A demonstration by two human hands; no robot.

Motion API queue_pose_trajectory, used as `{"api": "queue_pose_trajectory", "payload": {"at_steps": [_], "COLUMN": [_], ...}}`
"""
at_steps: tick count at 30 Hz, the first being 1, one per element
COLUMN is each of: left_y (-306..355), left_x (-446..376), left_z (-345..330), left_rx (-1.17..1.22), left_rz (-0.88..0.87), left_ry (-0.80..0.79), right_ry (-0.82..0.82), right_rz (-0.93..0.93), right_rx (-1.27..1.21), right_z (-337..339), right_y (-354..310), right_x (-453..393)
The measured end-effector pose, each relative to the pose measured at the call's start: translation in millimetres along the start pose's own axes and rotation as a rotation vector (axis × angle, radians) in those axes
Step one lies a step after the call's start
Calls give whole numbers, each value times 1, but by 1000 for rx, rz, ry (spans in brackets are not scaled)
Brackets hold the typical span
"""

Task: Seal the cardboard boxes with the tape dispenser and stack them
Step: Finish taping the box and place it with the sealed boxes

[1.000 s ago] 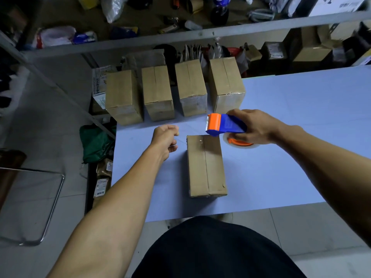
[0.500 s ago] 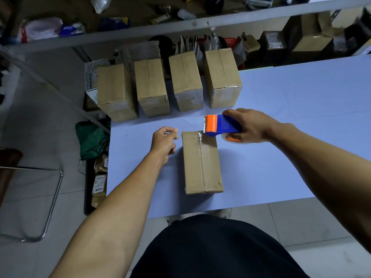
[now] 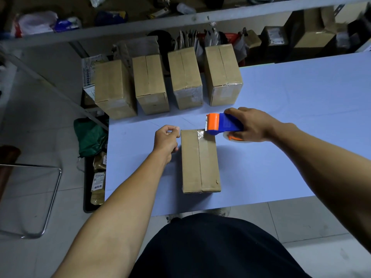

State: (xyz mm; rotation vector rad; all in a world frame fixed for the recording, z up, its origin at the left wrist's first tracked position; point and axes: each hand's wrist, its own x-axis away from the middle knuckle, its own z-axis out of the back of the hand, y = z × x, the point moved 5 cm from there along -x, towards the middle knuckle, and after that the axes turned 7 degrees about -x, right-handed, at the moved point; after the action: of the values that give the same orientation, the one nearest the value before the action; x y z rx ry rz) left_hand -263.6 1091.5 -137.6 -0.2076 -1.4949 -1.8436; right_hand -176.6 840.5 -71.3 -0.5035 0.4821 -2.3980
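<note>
Left hand [image 3: 166, 139] curled up small, holding nothing, just beside the far left corner of a brown box [image 3: 200, 161] on the blue table [image 3: 301, 109]. Then the blue and orange tape dispenser [image 3: 222, 125], front end over the box's far edge, held tight in the right hand [image 3: 250, 125]. Four more boxes [image 3: 168, 83] in a row behind.

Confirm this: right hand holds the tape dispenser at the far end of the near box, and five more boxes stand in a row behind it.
Not five: the head view shows four boxes in the row. The rest holds: the right hand holds the tape dispenser at the near box's far end.
</note>
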Motion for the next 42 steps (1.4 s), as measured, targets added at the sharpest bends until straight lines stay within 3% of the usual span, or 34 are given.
{"api": "queue_pose_trajectory", "payload": {"at_steps": [13, 21, 26, 28, 31, 34, 38, 40, 42], "left_y": [-16, -14, -15, -11, 0, 20, 25, 18, 7], "left_x": [-6, 0, 3, 3, 11, 35, 66, 70, 68], "left_z": [-13, -31, -30, -25, -10, -12, -45, -60, -68], "left_rx": [11, 6, 139, 124, -39, -314, -677, -871, -1027], "left_rz": [-41, 97, 268, 271, 159, -221, -711, -774, -721], "left_ry": [109, 65, -22, 29, 262, 347, 203, 93, -56], "right_ry": [20, 52, 68, 74, 76, 73, 87, 88, 93], "right_rz": [-3, -47, -42, -45, -51, -60, -59, -62, -65], "right_rx": [-35, -74, -95, -93, -98, -91, -85, -68, -46], "right_z": [-11, -17, -21, -20, -18, -20, -20, -18, -14], "right_y": [2, 8, 3, 4, 5, 6, 7, 8, 10], "right_x": [-3, 4, 6, 8, 10, 11, 12, 13, 14]}}
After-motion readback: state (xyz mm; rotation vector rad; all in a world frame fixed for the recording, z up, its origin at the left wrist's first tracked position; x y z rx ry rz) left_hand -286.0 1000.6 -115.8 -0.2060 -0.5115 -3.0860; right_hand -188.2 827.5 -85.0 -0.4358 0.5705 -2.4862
